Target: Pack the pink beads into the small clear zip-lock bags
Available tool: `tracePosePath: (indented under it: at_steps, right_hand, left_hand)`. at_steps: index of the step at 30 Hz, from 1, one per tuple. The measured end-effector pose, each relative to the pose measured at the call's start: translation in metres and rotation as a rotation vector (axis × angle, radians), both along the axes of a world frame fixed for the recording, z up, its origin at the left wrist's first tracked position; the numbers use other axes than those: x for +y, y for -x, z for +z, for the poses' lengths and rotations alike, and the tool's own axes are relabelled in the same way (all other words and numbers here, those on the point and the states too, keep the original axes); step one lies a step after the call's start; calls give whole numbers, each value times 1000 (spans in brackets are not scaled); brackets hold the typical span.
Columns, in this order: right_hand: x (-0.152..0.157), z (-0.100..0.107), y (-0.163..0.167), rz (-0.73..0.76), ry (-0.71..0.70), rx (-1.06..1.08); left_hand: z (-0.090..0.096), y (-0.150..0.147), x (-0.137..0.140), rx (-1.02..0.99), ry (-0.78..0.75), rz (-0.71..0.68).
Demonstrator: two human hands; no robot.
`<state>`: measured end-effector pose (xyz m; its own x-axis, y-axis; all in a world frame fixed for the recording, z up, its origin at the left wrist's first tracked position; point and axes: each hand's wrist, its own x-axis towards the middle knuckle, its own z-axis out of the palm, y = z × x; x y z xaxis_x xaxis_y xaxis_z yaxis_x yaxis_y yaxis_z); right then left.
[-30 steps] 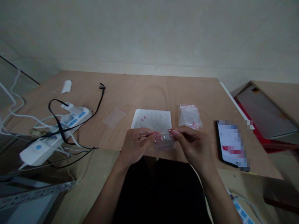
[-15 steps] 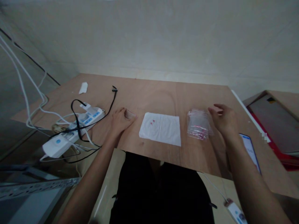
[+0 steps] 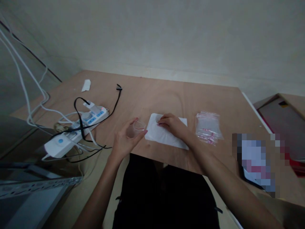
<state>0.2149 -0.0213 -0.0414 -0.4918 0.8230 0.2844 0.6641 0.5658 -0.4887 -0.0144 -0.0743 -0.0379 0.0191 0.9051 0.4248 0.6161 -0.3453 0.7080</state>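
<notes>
My left hand [image 3: 126,137] pinches a small clear zip bag [image 3: 139,126] between thumb and fingers, and the bag's mouth is spread apart. A white sheet of paper [image 3: 152,136] lies flat on the table to the right of the bag. Over this sheet, my right hand [image 3: 173,126] has its fingertips pressed together near the upper left part. Whatever those fingertips hold is hidden or too small to see. Beyond my right forearm lies a stack of clear zip bags [image 3: 207,124] with pink-red seal strips.
On the left, a white power strip [image 3: 82,131] carries tangled cables and a black cord. A white scrap [image 3: 86,85] rests at the far left of the wooden table [image 3: 162,95]. A blurred-out phone-like object [image 3: 254,162] lies right. Behind the table stands a wall [image 3: 152,38].
My right hand has moved left from beside the bag stack onto the white paper, covering the small red bits there. My left hand has shifted slightly right, with the bag's mouth more visible.
</notes>
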Motion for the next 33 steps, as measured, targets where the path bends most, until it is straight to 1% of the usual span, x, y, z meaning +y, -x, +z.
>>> tracePosePath:
  at_steps: [4,9,11,13,16,18,20,23,28,30,31,33]
  right_hand:
    - [0,0,1,19,-1,-16]
    - [1,-4,5,-10,-22,10]
    - [-2,-2,6,-35,-36,43]
    - [-9,6,9,-72,-59,87]
    - [-27,29,17,-118,-79,211]
    - [-38,45,23,-92,-46,285]
    - [-43,56,28,-41,2,289]
    - [-44,62,29,-7,34,203]
    - [-43,61,17,80,47,101]
    - [-45,62,11,93,45,99]
    - [-47,64,8,83,43,113]
    - [-49,68,0,37,46,157]
  left_hand:
    - [-6,-7,-10,-50,-33,-26]
    - [-9,-12,-6,-26,-35,-49]
    - [-8,-13,-5,-12,-52,-56]
    - [-8,-15,-5,-6,-62,-61]
    - [-6,-20,-7,-31,-78,-79]
    - [-5,-26,-7,-75,-79,-104]
    - [-3,-33,-7,-119,-70,-127]
    - [-2,-41,-6,-161,-48,-136]
    - [-2,-49,-5,-217,-1,-150]
    - [-1,-52,-5,-290,44,-157]
    - [1,-53,-5,-362,76,-168]
    - [4,-55,-4,-568,166,-198]
